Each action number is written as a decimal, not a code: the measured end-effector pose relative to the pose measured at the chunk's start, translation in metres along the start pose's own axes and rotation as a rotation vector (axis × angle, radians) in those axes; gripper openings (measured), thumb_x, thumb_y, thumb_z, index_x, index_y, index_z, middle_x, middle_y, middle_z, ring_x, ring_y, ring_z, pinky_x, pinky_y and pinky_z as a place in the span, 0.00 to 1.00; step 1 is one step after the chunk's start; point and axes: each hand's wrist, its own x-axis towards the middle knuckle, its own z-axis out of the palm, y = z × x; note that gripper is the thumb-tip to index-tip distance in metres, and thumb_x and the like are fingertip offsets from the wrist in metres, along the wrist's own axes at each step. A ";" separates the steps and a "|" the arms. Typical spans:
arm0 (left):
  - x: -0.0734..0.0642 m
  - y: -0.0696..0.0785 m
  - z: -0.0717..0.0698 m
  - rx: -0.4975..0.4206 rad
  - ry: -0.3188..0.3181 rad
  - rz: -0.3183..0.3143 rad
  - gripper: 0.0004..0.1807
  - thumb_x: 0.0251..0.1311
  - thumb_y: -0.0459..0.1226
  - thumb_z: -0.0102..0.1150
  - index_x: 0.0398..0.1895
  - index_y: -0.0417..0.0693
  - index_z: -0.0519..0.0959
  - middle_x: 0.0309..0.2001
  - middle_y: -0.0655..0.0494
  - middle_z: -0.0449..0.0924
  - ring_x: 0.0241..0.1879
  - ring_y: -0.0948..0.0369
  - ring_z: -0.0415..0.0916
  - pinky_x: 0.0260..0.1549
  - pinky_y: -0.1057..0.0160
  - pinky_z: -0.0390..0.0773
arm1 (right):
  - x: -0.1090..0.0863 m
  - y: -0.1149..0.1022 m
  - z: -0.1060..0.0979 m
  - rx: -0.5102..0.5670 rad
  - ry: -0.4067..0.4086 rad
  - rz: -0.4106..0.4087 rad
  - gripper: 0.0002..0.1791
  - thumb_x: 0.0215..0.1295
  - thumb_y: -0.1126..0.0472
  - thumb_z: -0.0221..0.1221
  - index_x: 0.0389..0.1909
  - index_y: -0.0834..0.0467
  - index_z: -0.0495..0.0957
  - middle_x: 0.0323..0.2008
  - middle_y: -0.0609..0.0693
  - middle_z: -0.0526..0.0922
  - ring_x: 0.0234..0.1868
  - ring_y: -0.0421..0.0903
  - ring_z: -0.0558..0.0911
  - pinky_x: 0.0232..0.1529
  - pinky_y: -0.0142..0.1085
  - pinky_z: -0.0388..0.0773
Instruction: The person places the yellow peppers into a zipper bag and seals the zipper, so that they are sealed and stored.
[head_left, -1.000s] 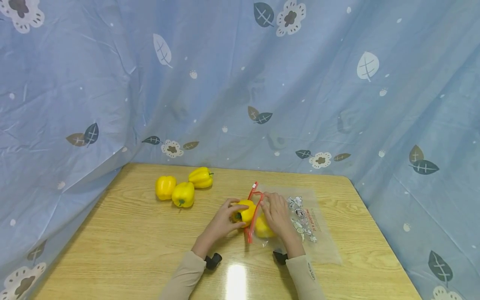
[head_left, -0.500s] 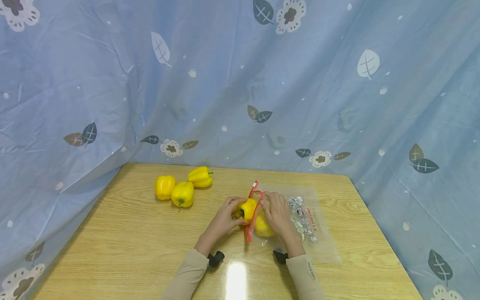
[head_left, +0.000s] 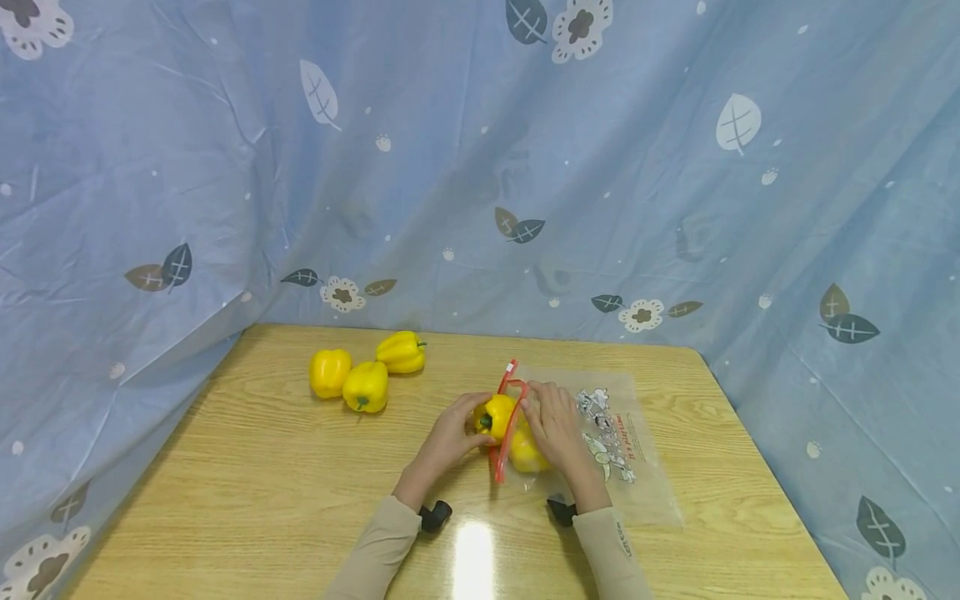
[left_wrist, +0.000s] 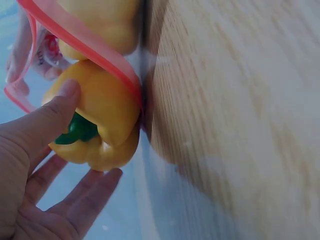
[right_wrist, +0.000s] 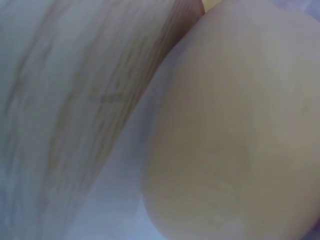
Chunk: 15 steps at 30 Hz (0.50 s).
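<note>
Left grip (head_left: 448, 429) around yellow pepper (left_wrist: 107, 92), stem (left_wrist: 80, 130) palmward, at bag mouth (left_wrist: 90, 49)

One blue curtain (head_left: 427, 158) is hanging in folds before me and at both sides, showing printed leaves (head_left: 738, 123) and flowers (head_left: 641, 316). One wood-grained bench (head_left: 255, 467) is reflecting a bright white patch of light (head_left: 473, 557).

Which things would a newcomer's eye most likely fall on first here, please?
Probably the yellow pepper at the red edge of the clear bag, between thumb and fingers of the left hand. Just right of it, a second pepper shows inside the bag, partly hidden by the right hand. Three more yellow peppers at the back left of the table would likely come next.
</note>
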 end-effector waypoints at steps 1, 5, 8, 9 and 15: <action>0.000 0.000 0.001 -0.004 0.005 0.004 0.36 0.47 0.38 0.69 0.63 0.47 0.67 0.62 0.53 0.68 0.62 0.55 0.65 0.61 0.57 0.67 | 0.000 0.000 0.000 -0.001 -0.003 0.001 0.19 0.72 0.51 0.44 0.57 0.57 0.65 0.41 0.53 0.72 0.39 0.49 0.66 0.45 0.43 0.62; 0.002 -0.001 0.003 -0.020 0.025 0.010 0.35 0.47 0.37 0.69 0.62 0.47 0.68 0.60 0.52 0.68 0.60 0.55 0.66 0.59 0.56 0.69 | 0.000 0.000 -0.001 -0.001 -0.007 0.000 0.19 0.72 0.50 0.43 0.57 0.57 0.65 0.41 0.53 0.72 0.39 0.49 0.66 0.45 0.43 0.62; 0.003 -0.002 0.006 -0.028 0.032 0.007 0.35 0.47 0.38 0.68 0.62 0.48 0.69 0.59 0.53 0.68 0.59 0.55 0.67 0.58 0.57 0.70 | 0.000 0.000 -0.001 -0.001 -0.011 0.006 0.20 0.72 0.50 0.43 0.57 0.57 0.65 0.42 0.53 0.72 0.39 0.50 0.67 0.45 0.44 0.63; 0.003 -0.002 0.006 -0.033 0.033 0.007 0.34 0.47 0.38 0.68 0.62 0.49 0.69 0.59 0.53 0.68 0.59 0.56 0.67 0.58 0.57 0.70 | 0.000 0.000 -0.001 0.001 -0.013 0.008 0.20 0.72 0.50 0.43 0.57 0.57 0.65 0.42 0.53 0.72 0.39 0.50 0.67 0.46 0.44 0.63; 0.004 -0.002 0.008 -0.055 0.041 0.014 0.34 0.48 0.38 0.67 0.62 0.48 0.69 0.58 0.53 0.68 0.58 0.56 0.67 0.55 0.58 0.73 | 0.000 0.001 -0.002 0.013 -0.004 0.002 0.21 0.72 0.49 0.42 0.57 0.58 0.66 0.42 0.53 0.72 0.38 0.49 0.66 0.44 0.43 0.63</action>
